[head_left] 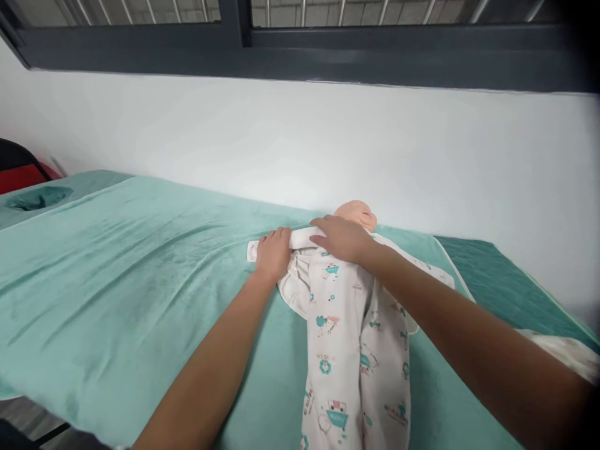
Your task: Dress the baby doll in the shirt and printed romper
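White printed garment [335, 350] beneath right grip [344, 239], sleeve [302, 237] under left grip [274, 253].

dark window frame [403, 59] above white wall [187, 137], pale metal bars [304, 12] beyond, red-and-black object [19, 177] at far left

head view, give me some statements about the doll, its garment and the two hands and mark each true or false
1. The left hand is on a sleeve of the garment. True.
2. The right hand is beside the doll's head. True.
3. The garment is plain white. False: it bears small printed pictures.
4. The doll's head lies at the end nearest the camera. False: it lies toward the white wall.
5. The sheet under the doll is light green. True.
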A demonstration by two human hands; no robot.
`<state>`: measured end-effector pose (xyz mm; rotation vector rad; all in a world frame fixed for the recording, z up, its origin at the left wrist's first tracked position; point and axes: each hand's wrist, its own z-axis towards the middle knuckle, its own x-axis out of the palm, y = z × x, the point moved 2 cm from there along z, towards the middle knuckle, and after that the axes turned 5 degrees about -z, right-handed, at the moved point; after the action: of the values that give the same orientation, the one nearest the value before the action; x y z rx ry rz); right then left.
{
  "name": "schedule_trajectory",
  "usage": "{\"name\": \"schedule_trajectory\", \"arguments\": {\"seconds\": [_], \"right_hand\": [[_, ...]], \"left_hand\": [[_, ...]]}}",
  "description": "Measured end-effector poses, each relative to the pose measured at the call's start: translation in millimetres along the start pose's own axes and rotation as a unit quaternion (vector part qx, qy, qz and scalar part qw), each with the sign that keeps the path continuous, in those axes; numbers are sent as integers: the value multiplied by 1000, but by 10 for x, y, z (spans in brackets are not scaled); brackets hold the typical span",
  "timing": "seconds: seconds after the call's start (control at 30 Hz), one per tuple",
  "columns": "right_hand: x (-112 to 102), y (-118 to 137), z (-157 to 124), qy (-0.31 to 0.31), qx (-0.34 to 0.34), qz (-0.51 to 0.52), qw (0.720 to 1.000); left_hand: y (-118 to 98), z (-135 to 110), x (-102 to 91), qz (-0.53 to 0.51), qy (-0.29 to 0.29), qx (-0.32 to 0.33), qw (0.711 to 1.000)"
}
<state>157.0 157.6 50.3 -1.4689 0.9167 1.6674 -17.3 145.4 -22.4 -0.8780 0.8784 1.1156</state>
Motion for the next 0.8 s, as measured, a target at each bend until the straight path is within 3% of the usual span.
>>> {"name": "schedule_trajectory", "arguments": {"seconds": [0.1,0.23,0.33,0.43,0.53,0.63,0.73,0.8], "right_hand": [[75,-328,-360,-115,78,141,980],[417,-815,-869,-245,222,221,918],[647,-978,-1027,-260,245,171,918],[703,-1013,-1009,-251,258,126,924],[674,-1082,-975,-260,278,122,917],[675,-1239,-1007,-283,307,142,898],[699,-1362,-1062,-295,328,161,883],[702,-1376,-1084,-283,344,151,883]], "left_hand": [[90,6,-3,8,4,-13,1000],[136,-8,-9,12,12,-16,1000],[98,-44,-23,10,11,-16,1000],[-46,-90,-112,-52,-37,4,998],[-317,-85,-313,-214,-68,23,974],[-726,52,-540,-337,-20,26,941],[-1276,297,-632,-317,89,120,937],[-1643,457,-562,-198,171,178,949]]}}
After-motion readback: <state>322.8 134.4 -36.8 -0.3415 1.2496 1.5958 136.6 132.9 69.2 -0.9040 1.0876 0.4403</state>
